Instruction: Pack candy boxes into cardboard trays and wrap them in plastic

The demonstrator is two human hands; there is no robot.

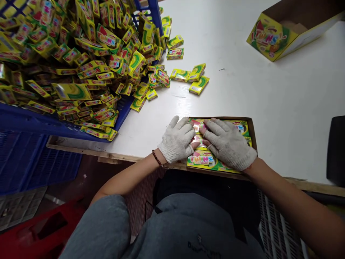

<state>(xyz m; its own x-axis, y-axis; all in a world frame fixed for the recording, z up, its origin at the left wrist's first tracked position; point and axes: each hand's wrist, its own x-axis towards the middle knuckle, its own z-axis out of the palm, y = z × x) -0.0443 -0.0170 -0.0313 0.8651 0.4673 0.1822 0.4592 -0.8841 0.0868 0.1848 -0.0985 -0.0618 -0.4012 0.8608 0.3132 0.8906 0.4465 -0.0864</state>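
Note:
A shallow open carton (253, 135) lies at the table's front edge, filled with small yellow-green TWINS packs (201, 160) laid flat in rows. My left hand (178, 139), in a white knitted glove with bare fingertips, rests on the carton's left side, its fingers stretched over the edge and the nearest packs. On top of the packs, further right, my right hand (228, 144) lies flat in a matching glove, fingers spread. Neither hand grips anything. Parts of the packs are hidden under both hands.
A blue plastic crate (122, 113) heaped with loose packs stands tipped at the left. Several packs (199, 85) are scattered beside it on the white table (283, 97). An open TWINS display box (272, 39) is at the back right; a black object (335, 151) sits at the right edge.

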